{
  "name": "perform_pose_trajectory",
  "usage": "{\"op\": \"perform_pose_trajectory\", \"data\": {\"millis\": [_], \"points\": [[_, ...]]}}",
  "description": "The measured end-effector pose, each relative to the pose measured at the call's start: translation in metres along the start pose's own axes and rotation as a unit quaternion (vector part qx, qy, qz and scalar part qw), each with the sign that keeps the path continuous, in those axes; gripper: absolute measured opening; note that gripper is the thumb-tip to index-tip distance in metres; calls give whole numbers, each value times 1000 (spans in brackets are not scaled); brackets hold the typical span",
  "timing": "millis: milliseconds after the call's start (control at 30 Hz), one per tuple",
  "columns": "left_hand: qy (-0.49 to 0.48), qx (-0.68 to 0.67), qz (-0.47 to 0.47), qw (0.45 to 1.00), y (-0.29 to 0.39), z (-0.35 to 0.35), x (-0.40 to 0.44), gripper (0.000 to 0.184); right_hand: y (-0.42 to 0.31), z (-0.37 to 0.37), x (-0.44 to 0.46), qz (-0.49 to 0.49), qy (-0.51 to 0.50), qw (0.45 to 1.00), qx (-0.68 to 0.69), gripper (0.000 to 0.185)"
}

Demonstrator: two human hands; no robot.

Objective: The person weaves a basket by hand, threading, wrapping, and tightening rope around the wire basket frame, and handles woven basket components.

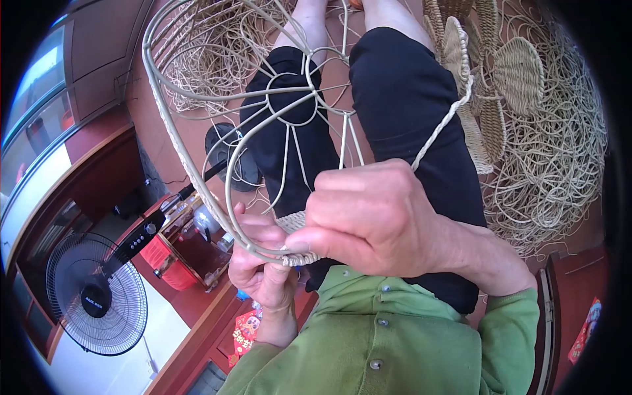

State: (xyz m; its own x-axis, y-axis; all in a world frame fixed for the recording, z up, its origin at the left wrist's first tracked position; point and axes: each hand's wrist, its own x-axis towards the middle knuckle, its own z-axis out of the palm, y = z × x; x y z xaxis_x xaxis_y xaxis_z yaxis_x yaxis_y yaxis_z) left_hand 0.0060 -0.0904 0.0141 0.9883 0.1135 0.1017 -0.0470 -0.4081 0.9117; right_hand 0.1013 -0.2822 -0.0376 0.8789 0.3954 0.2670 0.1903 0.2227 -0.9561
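Head view: the wire frame (236, 138) is held above the seated worker's lap, near end at the hands. Its long axis runs away from the torso and slants toward the worker's left; the far end lies beyond the left knee. The ring of spokes (293, 99) shows over the thighs.

The right hand (368, 220) is closed, knuckles up, its thumb pressed on the wrapped section (299, 259) of the near rim. The right forearm comes in from the side, bent at the elbow. The left hand (262, 263) grips the same rim from the other side, fingers curled, wrist below it.

A twisted cord (440, 130) emerges behind the right hand and extends outward over the right thigh. Woven pieces (518, 76) and loose cord (553, 171) lie on the floor to the right. A fan (97, 296) stands to the left.
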Motion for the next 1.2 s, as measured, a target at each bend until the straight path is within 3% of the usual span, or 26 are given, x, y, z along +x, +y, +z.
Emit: {"op": "perform_pose_trajectory", "data": {"millis": [100,200,367,467,600,767,900,1000,1200], "points": [[29,7,-28,999,4,4,-3,22,-1,3,2,55,41,989,130,24],[9,11,-19,1000,0,1,2,22,3,-6,0,59,35,986,150,20],[27,12,-10,1000,1,4,9,18,-8,-16,-7,-25,-2,999,43,18],[30,15,-4,999,4,7,11,17,-23,-8,-14,3,-2,999,54,25],[12,34,9,999,2,3,7,17,-19,-10,-13,-24,41,999,-5,18],[33,17,-15,999,6,7,9,20,0,-20,-7,-94,39,959,-263,23],[43,17,-29,998,8,8,10,26,4,-11,-9,-105,26,951,-290,25],[14,37,-11,999,7,7,12,26,14,-3,-8,-155,27,937,-311,16],[5,72,-20,997,9,5,12,31,18,0,-3,-120,1,959,-256,13]]}}
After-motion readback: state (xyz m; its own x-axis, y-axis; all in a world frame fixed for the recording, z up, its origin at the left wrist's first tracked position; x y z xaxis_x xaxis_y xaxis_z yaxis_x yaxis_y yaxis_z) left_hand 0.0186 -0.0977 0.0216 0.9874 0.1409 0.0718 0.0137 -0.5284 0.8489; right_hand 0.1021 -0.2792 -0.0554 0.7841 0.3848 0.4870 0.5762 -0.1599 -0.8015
